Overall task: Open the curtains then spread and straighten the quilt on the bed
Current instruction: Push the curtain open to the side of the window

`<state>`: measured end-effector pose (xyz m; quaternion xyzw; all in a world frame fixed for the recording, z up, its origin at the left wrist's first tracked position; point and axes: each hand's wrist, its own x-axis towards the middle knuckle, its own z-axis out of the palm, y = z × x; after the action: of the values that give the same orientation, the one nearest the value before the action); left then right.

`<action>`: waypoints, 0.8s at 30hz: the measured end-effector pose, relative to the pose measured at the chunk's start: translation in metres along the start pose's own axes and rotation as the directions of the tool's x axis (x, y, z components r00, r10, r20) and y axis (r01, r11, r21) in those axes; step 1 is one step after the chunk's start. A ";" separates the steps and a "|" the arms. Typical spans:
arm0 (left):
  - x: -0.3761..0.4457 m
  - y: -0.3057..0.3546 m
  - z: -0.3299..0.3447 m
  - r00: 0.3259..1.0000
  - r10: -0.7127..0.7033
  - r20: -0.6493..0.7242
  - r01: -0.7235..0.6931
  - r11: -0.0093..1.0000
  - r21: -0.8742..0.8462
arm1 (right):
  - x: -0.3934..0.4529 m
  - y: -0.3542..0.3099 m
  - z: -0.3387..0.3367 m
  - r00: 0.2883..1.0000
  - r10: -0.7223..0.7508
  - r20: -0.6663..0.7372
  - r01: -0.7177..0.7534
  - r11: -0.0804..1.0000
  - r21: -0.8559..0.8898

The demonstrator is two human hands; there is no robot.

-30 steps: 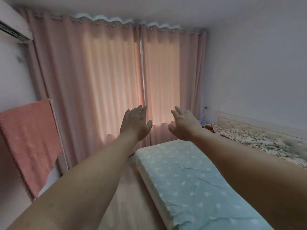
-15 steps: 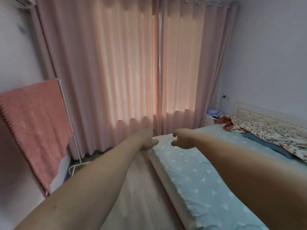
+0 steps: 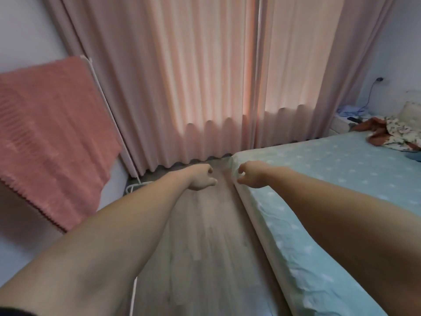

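Note:
Two pink curtains hang drawn together ahead, the left curtain (image 3: 182, 76) and the right curtain (image 3: 303, 71) meeting at a narrow seam. My left hand (image 3: 201, 181) reaches forward over the wooden floor, fingers loosely curled, holding nothing. My right hand (image 3: 251, 177) hovers beside it above the near corner of the bed (image 3: 330, 179), also loosely curled and holding nothing. Neither hand touches the curtains. A crumpled floral quilt (image 3: 398, 133) lies bunched at the far right end of the bed, partly cut off by the frame edge.
A pink towel (image 3: 50, 133) hangs over a white rack (image 3: 109, 115) at the left wall. A bedside table (image 3: 341, 124) with a blue cloth and a charger cable stands right of the curtains. The wooden floor (image 3: 205, 236) forms a narrow aisle between rack and bed.
Both hands have dropped from chest height before the curtains to low over the floor and bed corner, fingers curling in. The view has tilted down and come nearer the curtains.

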<state>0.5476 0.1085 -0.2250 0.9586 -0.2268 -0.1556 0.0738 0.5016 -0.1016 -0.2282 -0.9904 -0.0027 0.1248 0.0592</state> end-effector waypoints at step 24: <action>0.313 -0.087 0.135 0.912 -0.097 0.399 0.175 0.971 -0.164 | 0.307 0.120 0.161 0.913 0.019 0.408 -0.054 0.996 0.075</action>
<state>0.8046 0.0330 -0.4537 0.9103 -0.1528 -0.3685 0.1105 0.7580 -0.1959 -0.4732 -0.9392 0.0090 0.3294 0.0971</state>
